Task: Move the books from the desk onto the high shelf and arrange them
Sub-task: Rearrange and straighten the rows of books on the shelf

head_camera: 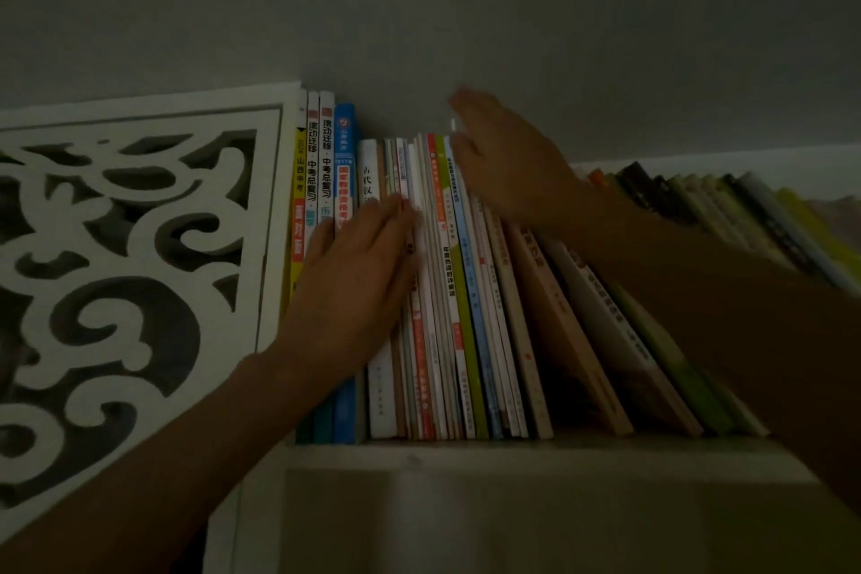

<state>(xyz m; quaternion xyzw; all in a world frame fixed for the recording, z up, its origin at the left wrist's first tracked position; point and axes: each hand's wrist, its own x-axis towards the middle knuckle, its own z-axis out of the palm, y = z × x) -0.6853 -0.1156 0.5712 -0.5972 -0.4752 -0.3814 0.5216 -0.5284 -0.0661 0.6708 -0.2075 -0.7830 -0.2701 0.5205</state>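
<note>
A row of upright books (447,294) stands on the high shelf (466,450), spines toward me. Tall yellow, white and blue books (345,154) stand at the left end. Thin books in the middle lean slightly left. My left hand (358,275) lies flat with straight fingers against the spines of the white and thin books. My right hand (508,163), blurred, reaches over the tops of the blue and green thin books with fingers extended. Further right, brown and green books (605,340) lean left behind my right forearm.
A white carved fretwork panel (121,270) bounds the shelf on the left. More dark and yellow-green books (745,224) lean at the far right. The ceiling is close above the book tops. A lower compartment (466,522) sits beneath the shelf board.
</note>
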